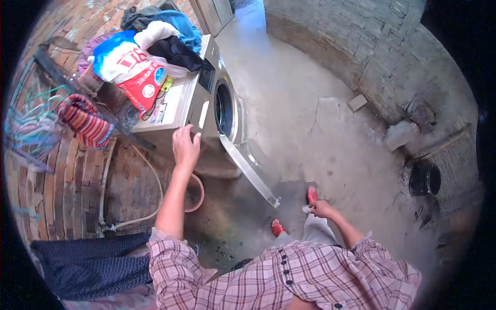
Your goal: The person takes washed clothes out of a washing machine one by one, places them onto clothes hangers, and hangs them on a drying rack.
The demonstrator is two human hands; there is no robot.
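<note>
A front-loading washing machine (178, 106) stands against the brick wall, its round drum opening (224, 107) uncovered. The machine's door (250, 168) is swung wide towards me. My left hand (186, 147) is at the near corner of the machine's top, thumb apart from the loosely bent fingers, with nothing seen in it; whether it touches the machine I cannot tell. Low in front of my body, my right hand (322, 208) is closed on a small white object (306, 209), too small to name. On the machine lie a red, white and blue detergent bag (129, 70) and a pile of clothes (178, 44).
Coloured hangers (33, 124) and a striped knitted item (85, 121) hang at the left wall. Below them are a hose (137, 222) and a pink basin (200, 194). A black bucket (424, 178) and a loose brick (357, 103) stand to the right on the concrete floor (330, 134).
</note>
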